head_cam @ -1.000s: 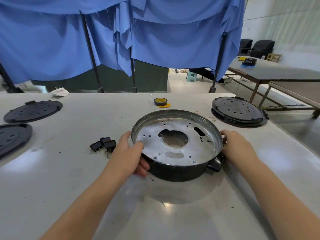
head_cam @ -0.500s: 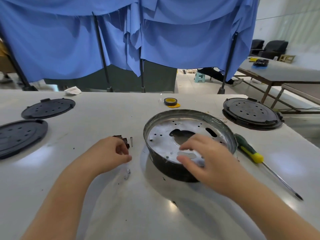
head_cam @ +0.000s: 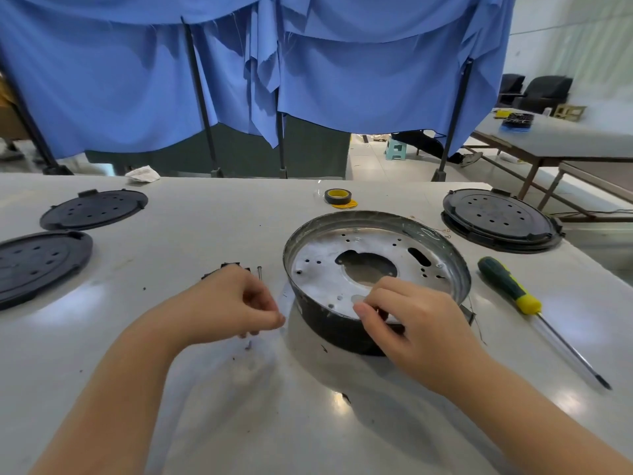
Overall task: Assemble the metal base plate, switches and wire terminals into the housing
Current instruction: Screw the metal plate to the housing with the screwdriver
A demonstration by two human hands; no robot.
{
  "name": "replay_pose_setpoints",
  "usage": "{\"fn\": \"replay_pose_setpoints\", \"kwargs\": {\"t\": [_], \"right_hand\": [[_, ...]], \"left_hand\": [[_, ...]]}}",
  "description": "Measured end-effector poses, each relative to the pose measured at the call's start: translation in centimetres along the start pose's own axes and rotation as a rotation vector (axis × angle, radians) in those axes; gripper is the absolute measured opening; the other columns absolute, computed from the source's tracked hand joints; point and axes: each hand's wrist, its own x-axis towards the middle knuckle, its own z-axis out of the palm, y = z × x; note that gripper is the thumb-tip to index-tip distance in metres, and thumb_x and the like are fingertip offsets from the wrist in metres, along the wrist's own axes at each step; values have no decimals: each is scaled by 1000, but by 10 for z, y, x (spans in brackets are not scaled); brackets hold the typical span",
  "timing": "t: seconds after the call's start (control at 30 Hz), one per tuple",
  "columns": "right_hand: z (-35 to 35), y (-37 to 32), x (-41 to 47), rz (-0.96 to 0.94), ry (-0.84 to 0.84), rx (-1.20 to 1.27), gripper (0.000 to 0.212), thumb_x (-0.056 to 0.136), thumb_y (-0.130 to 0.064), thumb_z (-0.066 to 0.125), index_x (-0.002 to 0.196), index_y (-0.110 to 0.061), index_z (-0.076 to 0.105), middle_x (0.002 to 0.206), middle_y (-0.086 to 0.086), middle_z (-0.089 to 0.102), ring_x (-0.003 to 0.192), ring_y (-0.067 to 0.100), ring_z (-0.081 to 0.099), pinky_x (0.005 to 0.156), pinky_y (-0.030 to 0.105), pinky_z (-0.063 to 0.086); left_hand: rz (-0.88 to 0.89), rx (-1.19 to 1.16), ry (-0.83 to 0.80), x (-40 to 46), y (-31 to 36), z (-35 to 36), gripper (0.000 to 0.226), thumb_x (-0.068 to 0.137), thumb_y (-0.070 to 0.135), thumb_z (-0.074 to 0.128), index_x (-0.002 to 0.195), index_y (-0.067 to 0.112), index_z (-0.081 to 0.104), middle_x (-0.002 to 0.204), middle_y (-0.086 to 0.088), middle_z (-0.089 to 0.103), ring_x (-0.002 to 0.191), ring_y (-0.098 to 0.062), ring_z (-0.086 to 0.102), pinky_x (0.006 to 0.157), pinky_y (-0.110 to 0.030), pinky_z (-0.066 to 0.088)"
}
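One small screw (head_cam: 249, 345) lies on the white table (head_cam: 102, 337) directly beneath your left hand (head_cam: 236, 305), whose curled fingertips pinch together just above it; whether they already hold something I cannot tell. Just right sits the round dark housing (head_cam: 342, 332) with the perforated silver base plate (head_cam: 373, 248) seated inside. Your right hand (head_cam: 409, 320) curls over its near rim, farther from the screw.

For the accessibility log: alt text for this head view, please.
A right hand rests on the near rim of a round black housing with its silver metal base plate on a white table, while the left hand, fingers curled, hovers beside it; a green-and-yellow screwdriver lies to the right.
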Motion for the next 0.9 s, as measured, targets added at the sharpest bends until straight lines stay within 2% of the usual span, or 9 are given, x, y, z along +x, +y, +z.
{"fn": "replay_pose_setpoints", "kwargs": {"t": [0.1,0.2,0.4,0.6,0.63,0.7,0.77,0.8,0.9], "right_hand": [[-2,-7,-1,-11,68,92,24,89,-34,58,89,-13,70,83,-6,63,74,10,60,62,32,50],[-2,-17,-2,-53,148,153,22,87,-30,63,96,-11,68,88,-5,62,80,10,60,67,30,50],[-5,-28,-3,-66,222,318,12,88,-17,65,96,-8,67,88,-4,62,82,8,59,72,23,49],[-11,-21,0,79,182,487,9,83,-7,66,91,-11,69,87,-2,61,82,12,61,71,21,51],[-12,-19,0,90,173,482,9,84,-7,65,91,-11,69,87,-3,62,84,12,62,72,20,51],[-13,-15,2,144,161,487,11,86,-8,62,93,-12,69,89,-6,64,87,11,63,74,19,52],[-16,-9,2,229,173,532,12,87,-6,64,94,-14,71,90,-11,68,90,10,66,77,18,52],[-18,-7,2,271,185,558,14,86,-6,66,94,-16,72,89,-11,71,89,9,67,77,18,53],[-21,-2,4,384,213,641,18,80,-6,73,85,-23,75,81,-12,74,78,7,70,69,15,53]], "left_hand": [[163,-371,-19,-11,16,-8,16,68,35,81,75,21,77,61,-2,70,54,-10,63,55,-16,49],[267,-654,-72,-15,31,0,26,62,36,79,75,14,77,60,-4,67,51,-12,59,52,-21,49],[301,-734,-177,-13,48,28,21,70,40,75,75,20,76,54,-1,59,46,-11,52,52,-18,46],[293,-725,-133,-10,53,39,28,74,47,69,79,20,76,54,4,57,48,-12,49,49,-19,44],[303,-692,-86,-11,55,41,27,74,49,68,77,23,75,55,6,58,48,-11,50,50,-18,44],[362,-534,125,-11,56,49,23,74,52,66,74,30,72,60,11,61,51,-5,52,53,-14,42],[496,-211,373,-11,54,56,20,73,53,67,78,33,69,73,15,63,65,-4,56,62,-17,44],[582,-19,433,-11,54,59,21,73,52,68,84,33,68,81,16,63,76,-4,57,71,-17,43],[672,358,379,-7,49,69,39,69,47,75,101,26,67,97,13,62,94,-11,57,87,-30,40]]}}
